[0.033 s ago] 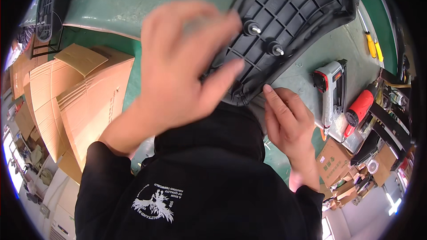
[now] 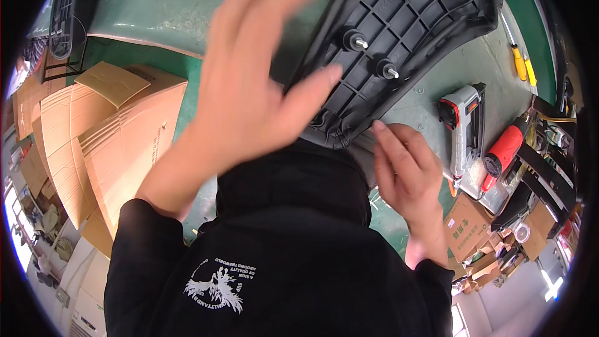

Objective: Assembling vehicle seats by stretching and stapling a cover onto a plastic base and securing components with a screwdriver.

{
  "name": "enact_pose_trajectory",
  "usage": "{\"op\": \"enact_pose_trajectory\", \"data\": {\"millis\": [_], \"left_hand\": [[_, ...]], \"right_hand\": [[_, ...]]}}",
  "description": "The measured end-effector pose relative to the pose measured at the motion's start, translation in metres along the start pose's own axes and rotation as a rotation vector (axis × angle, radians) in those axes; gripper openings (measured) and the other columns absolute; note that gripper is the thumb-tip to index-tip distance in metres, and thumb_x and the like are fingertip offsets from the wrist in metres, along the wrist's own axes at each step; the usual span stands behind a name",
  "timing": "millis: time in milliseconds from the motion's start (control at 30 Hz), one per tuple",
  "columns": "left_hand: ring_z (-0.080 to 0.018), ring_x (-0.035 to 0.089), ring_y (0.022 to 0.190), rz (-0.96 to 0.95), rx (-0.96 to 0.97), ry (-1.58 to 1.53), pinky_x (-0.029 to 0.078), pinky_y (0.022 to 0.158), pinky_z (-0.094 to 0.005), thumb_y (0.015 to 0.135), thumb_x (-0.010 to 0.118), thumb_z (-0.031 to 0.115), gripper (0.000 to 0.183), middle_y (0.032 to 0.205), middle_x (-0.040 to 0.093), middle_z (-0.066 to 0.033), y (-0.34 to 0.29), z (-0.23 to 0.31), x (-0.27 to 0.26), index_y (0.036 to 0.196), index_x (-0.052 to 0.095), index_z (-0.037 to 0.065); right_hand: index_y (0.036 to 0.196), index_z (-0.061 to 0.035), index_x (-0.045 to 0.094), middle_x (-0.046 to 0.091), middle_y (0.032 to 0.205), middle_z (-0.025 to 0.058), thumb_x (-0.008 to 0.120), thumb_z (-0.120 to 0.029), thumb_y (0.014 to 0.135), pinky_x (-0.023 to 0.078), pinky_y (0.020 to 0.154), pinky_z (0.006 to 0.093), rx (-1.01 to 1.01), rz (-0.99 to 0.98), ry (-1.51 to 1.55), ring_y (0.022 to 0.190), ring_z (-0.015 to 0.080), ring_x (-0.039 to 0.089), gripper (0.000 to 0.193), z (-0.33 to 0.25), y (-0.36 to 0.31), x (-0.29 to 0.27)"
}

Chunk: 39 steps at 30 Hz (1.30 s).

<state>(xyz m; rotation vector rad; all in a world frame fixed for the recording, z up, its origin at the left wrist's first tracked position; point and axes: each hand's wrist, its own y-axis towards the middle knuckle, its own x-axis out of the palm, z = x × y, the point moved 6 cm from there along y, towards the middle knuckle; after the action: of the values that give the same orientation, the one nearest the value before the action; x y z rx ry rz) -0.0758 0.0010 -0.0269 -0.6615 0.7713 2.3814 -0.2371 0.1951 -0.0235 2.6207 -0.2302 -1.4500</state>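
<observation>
A black ribbed plastic panel (image 2: 374, 12) lies tilted on the green work table, its ribbed side up. Two threaded studs stand out of it, a left stud (image 2: 359, 42) and a right stud (image 2: 389, 72). A smooth black border (image 2: 359, 130) runs round its rim. Slightly blurred, my left hand (image 2: 249, 81) is raised at the panel's left edge, fingers stretched and thumb apart, with nothing in it. At the near right corner, my right hand (image 2: 405, 165) has its fingers bent together, the index fingertip on the rim. What lies under those fingers is hidden.
Right of the panel lie a grey staple gun (image 2: 465, 128), a red heat gun-like tool (image 2: 504, 150) and yellow-handled screwdrivers (image 2: 521, 65). Folded cardboard (image 2: 131, 143) stands beyond the table edge at left. Cardboard boxes (image 2: 468, 231) are at lower right.
My left fingers have swung up and away from the panel's left edge and straightened. My right hand stays almost in place at the near corner.
</observation>
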Motion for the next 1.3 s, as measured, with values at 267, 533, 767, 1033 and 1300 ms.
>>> {"op": "enact_pose_trajectory", "data": {"millis": [267,533,767,1033,1300], "left_hand": [[-0.0455,0.066,0.124,-0.464,-0.424,-0.610,0.055,0.103,-0.0457,0.082,0.067,0.008,0.080,0.142,0.063,-0.0300,0.040,-0.024,0.058,0.159,0.044,-0.002],[-0.0452,0.059,0.111,-0.474,-0.036,-0.076,0.051,0.102,-0.0451,0.085,0.064,0.008,0.074,0.124,0.051,-0.0295,0.084,0.073,0.029,0.157,0.051,-0.004],[-0.0527,0.053,0.141,-0.513,-0.092,-0.181,0.047,0.115,-0.0445,0.088,0.067,0.014,0.079,0.160,0.040,-0.0386,0.083,0.062,0.035,0.163,0.047,0.002],[-0.0552,0.048,0.147,-0.167,0.589,-0.267,0.048,0.113,-0.0444,0.090,0.064,0.015,0.080,0.166,0.032,-0.0414,0.053,0.017,0.054,0.166,0.043,0.003],[-0.0530,0.060,0.132,-0.175,0.551,-0.107,0.051,0.110,-0.0449,0.090,0.063,0.013,0.081,0.160,0.039,-0.0397,0.058,0.050,0.031,0.167,0.041,0.003]], "right_hand": [[0.154,0.0034,0.052,0.066,0.126,0.0252,0.069,-0.001,0.084,0.051,0.103,0.0517,0.512,-0.028,-0.788,0.117,0.0449,0.063,0.072,0.075,-0.058,-0.076],[0.158,-0.0022,0.049,0.068,0.110,0.0163,0.064,0.001,0.071,0.049,0.094,0.0504,0.683,-0.001,-0.740,0.109,0.0388,0.066,0.089,0.124,-0.069,-0.057],[0.143,-0.0056,0.066,0.075,0.096,0.0199,0.070,-0.009,0.087,0.056,0.077,0.0474,0.849,0.045,-0.363,0.084,0.0398,0.074,0.056,0.100,-0.047,-0.071],[0.121,0.0028,0.073,0.076,0.096,0.0062,0.071,0.000,0.097,0.057,0.074,0.0314,1.089,-0.067,0.847,0.084,0.0153,0.071,0.024,0.013,-0.054,-0.040],[0.115,0.0025,0.071,0.078,0.103,0.0090,0.076,0.003,0.088,0.057,0.086,0.0314,0.772,-0.124,0.699,0.094,0.0134,0.071,0.028,-0.001,-0.015,-0.018]]}}
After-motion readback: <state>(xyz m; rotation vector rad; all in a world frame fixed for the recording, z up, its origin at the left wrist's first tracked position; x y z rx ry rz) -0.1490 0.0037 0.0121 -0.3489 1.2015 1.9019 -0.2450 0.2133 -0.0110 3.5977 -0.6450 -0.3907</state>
